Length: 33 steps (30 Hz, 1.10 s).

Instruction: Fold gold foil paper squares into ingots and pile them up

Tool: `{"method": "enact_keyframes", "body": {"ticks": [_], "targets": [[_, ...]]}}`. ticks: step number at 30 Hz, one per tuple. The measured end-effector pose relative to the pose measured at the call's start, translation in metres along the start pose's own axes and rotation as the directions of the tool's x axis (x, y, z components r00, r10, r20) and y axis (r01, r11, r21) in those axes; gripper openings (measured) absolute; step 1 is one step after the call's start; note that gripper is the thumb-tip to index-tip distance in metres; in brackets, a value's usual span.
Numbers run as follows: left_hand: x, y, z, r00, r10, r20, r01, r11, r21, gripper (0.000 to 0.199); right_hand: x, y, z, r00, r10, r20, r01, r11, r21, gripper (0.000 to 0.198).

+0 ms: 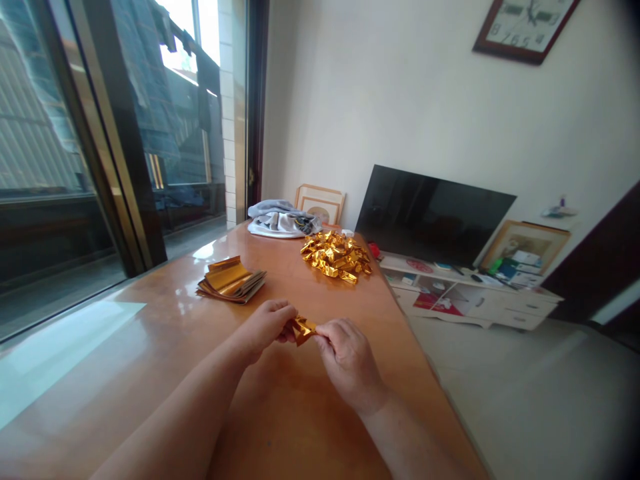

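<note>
A folded piece of gold foil paper [303,331] is held between my two hands, above the table [280,400]. My left hand [273,325] is closed on its left end, and the fingertips are partly hidden. At the other end, my right hand [347,357] pinches the foil between thumb and curled fingers. Ahead to the left lies a stack of gold foil sheets [233,280], fanned and slightly curled. Farther off, near the table's right edge, is a heap of folded gold foil pieces [336,255].
Bundled grey-white cloth [280,220] lies at the table's far end, near leaning picture frames [320,203]. A white cabinet [470,300] with a television [433,215] stands beyond the right edge. Sliding glass doors [120,133] run along the left.
</note>
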<state>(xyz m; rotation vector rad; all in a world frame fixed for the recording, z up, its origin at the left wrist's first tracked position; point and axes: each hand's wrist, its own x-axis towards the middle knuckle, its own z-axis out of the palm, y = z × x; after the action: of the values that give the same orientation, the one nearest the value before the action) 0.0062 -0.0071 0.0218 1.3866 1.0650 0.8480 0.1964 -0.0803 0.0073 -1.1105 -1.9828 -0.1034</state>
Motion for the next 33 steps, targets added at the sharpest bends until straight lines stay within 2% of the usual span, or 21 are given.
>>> {"method": "enact_keyframes", "body": {"ticks": [7, 11, 15, 17, 19, 22, 25, 27, 30, 33], "targets": [[0.001, -0.003, 0.003, 1.000, -0.005, 0.009, 0.006, 1.000, -0.020, 0.023, 0.000, -0.004, 0.001, 0.999, 0.028, -0.020, -0.029, 0.997, -0.073, 0.013], [0.000, -0.002, 0.005, 1.000, -0.006, -0.009, 0.005, 0.999, -0.037, 0.023, 0.002, -0.002, 0.001, 0.998, 0.061, -0.035, -0.062, 0.997, -0.050, 0.014], [-0.001, 0.001, 0.003, 0.998, 0.026, -0.054, -0.027, 1.000, -0.014, 0.023, 0.002, 0.003, 0.003, 0.993, 0.106, -0.051, -0.106, 0.994, 0.013, 0.030], [-0.001, 0.002, 0.003, 0.995, 0.046, -0.089, -0.045, 0.999, 0.006, 0.022, 0.000, 0.005, 0.003, 0.981, 0.174, -0.081, -0.170, 0.984, 0.060, 0.034], [0.000, 0.003, 0.004, 0.989, 0.068, -0.132, -0.066, 0.998, 0.020, 0.020, -0.002, 0.005, 0.003, 0.950, 0.297, -0.099, -0.282, 0.949, 0.140, 0.029], [0.004, 0.002, 0.005, 0.972, 0.137, -0.190, -0.128, 0.990, 0.058, 0.021, -0.004, 0.003, 0.002, 0.883, 0.466, -0.047, -0.435, 0.853, 0.290, 0.009], [0.007, -0.003, 0.006, 0.944, 0.235, -0.231, -0.208, 0.968, 0.138, 0.023, -0.002, 0.000, 0.003, 0.818, 0.568, 0.092, -0.546, 0.715, 0.438, 0.028], [0.008, -0.006, 0.005, 0.925, 0.294, -0.239, -0.250, 0.948, 0.198, 0.023, 0.000, -0.001, 0.006, 0.752, 0.627, 0.202, -0.623, 0.577, 0.528, 0.036], [0.008, -0.009, 0.005, 0.909, 0.347, -0.231, -0.285, 0.921, 0.264, 0.023, 0.001, 0.000, 0.012, 0.657, 0.682, 0.320, -0.698, 0.390, 0.601, 0.037], [0.007, -0.010, 0.008, 0.910, 0.350, -0.224, -0.288, 0.919, 0.268, 0.023, 0.000, 0.001, 0.015, 0.616, 0.694, 0.371, -0.716, 0.298, 0.632, 0.033]]}}
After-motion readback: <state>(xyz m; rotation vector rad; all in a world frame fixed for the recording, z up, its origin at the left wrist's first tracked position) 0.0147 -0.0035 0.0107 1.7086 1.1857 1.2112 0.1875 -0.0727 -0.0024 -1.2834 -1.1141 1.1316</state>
